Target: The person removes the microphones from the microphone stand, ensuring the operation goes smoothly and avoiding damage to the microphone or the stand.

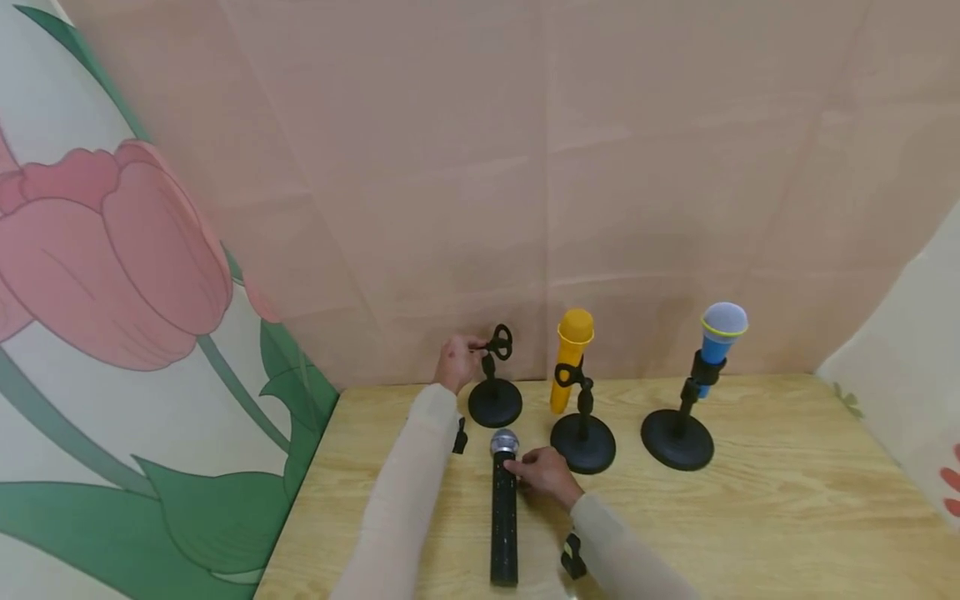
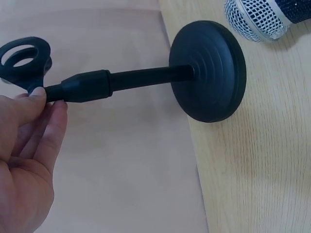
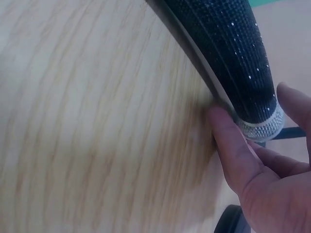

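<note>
My left hand [image 1: 457, 363] pinches the neck of a black desktop microphone stand [image 2: 141, 77] just below its ring-shaped clip [image 2: 26, 58]. The stand's round base [image 1: 495, 403] is on the table near the wall, and its clip holds nothing. A black, sparkly microphone [image 1: 505, 517] with a silver mesh head [image 1: 505, 442] lies lengthwise in front of this stand. Near that head, my right hand [image 1: 547, 473] has thumb and fingers about the microphone; in the right wrist view the thumb is on one side of the dark handle [image 3: 233, 58] and the fingers on the other.
Right of the left-hand stand is another black stand [image 1: 583, 442] with a yellow microphone [image 1: 574, 333] upright behind it. Farther right, a third stand [image 1: 678, 440] bears a blue microphone [image 1: 714, 350]. A pink cloth-like backdrop [image 1: 480, 183] rises behind the wooden table [image 1: 780, 500].
</note>
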### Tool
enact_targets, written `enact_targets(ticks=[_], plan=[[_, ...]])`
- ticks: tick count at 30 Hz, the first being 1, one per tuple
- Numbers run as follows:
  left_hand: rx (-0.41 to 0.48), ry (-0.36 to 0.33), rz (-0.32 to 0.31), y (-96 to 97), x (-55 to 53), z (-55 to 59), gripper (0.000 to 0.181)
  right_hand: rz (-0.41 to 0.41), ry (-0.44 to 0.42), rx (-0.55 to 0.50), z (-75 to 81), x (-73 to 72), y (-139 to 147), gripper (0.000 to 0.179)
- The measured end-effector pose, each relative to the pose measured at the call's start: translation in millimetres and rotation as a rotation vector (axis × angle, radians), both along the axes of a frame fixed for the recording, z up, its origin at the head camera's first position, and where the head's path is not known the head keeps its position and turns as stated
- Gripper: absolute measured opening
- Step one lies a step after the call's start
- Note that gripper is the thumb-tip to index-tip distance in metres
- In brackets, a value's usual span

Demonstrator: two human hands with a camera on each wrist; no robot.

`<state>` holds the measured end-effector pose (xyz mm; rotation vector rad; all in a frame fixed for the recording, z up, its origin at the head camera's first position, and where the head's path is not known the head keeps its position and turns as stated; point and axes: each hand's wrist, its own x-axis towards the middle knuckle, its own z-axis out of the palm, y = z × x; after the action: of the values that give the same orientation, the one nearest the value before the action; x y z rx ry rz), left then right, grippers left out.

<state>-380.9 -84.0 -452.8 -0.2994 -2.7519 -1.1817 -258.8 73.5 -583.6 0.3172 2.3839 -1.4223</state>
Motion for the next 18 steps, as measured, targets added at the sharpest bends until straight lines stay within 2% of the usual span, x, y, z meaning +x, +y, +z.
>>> enact_targets(ticks=[4,10,14,18], plan=[[0.043,0.016,-0.019,-0.6,3.9,-1.7,0.02,0.015,0.026,-0.013,2.0,3.8,7.2,0.061],[0.125,-0.023,-0.074,-0.4,16.7,-12.4,0.038,0.039,0.071,-0.027,6.8,12.1,24.4,0.064],[0.129,0.06,-0.097,2.2,25.1,-14.5,0.042,0.042,0.113,-0.04,18.3,14.6,37.4,0.062],[0.173,0.126,-0.17,5.5,31.4,-16.6,0.045,0.025,0.178,-0.058,30.4,15.7,48.4,0.054]])
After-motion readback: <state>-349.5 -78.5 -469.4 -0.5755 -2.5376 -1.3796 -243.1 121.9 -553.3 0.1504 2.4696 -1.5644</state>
